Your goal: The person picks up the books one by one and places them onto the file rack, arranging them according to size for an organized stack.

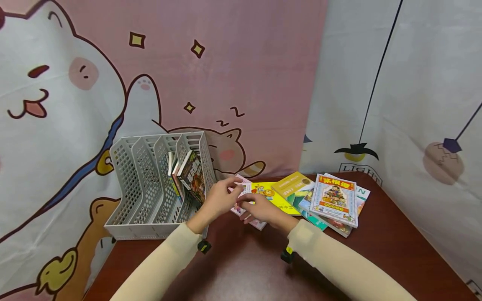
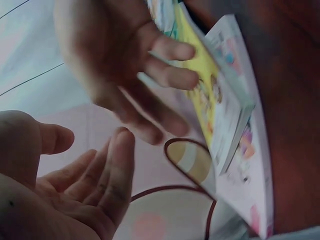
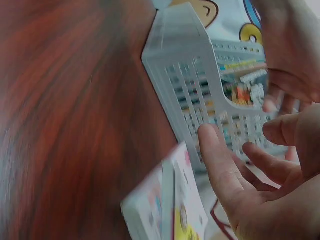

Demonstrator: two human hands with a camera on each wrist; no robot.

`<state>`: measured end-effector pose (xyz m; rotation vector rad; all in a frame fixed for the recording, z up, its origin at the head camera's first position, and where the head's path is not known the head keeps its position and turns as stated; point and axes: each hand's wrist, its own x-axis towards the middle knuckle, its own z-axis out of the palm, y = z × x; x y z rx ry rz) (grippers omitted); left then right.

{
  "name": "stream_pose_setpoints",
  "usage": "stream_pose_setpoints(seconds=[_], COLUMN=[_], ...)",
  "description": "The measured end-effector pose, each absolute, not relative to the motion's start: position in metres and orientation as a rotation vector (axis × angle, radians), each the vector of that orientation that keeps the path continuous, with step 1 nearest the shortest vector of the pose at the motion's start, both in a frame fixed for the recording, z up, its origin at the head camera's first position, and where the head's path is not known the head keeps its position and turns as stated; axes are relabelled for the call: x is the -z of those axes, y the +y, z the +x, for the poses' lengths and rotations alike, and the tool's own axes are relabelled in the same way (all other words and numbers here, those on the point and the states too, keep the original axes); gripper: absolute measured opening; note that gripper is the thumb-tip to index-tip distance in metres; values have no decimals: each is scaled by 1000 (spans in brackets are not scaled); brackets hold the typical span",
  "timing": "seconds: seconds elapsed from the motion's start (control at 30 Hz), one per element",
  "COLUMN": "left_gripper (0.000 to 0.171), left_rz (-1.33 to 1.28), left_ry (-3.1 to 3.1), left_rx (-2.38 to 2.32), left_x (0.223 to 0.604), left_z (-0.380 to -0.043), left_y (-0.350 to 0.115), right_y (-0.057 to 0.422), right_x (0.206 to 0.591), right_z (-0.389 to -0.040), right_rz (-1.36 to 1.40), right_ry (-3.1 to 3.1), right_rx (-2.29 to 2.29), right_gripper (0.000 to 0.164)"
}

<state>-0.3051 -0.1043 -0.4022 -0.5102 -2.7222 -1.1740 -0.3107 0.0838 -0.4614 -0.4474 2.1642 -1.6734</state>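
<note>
My left hand (image 1: 221, 195) and right hand (image 1: 262, 207) hover close together, fingers loosely bent with nothing between them. Beneath them lies a pink-and-white book (image 1: 258, 224), partly hidden by the hands. A yellow book (image 1: 284, 204) overlaps it on the right. The left wrist view has the right hand (image 2: 110, 55) facing the left hand (image 2: 82, 200), both apart from the pale book (image 2: 245, 192) and the yellow book (image 2: 201, 102). In the right wrist view, the right hand (image 3: 250, 195) has its fingers spread beside the grey organizer (image 3: 175, 50).
On the left stands the grey slotted file organizer (image 1: 154, 230), several books upright in its right-hand slots, including a dark-covered book (image 1: 193, 177). To the right, several books overlap: an olive-and-green book (image 1: 291, 186) and a white-and-red book (image 1: 334, 200) on top. A printed curtain hangs behind the brown table (image 1: 233, 271).
</note>
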Motion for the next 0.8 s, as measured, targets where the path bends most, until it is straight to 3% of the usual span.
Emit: stream_pose_setpoints(seconds=[0.37, 0.8], left_gripper=[35, 32], left_rz=[-654, -757], left_ry=[-2798, -2903], left_rx=[1402, 1283], left_x=[439, 464], left_z=[-318, -307], left_y=[-41, 68], right_y=[178, 299], right_x=[455, 454], right_z=[-300, -282], right_rz=[-325, -140], right_ry=[2322, 2631], right_rx=[1615, 1466], right_gripper=[42, 45])
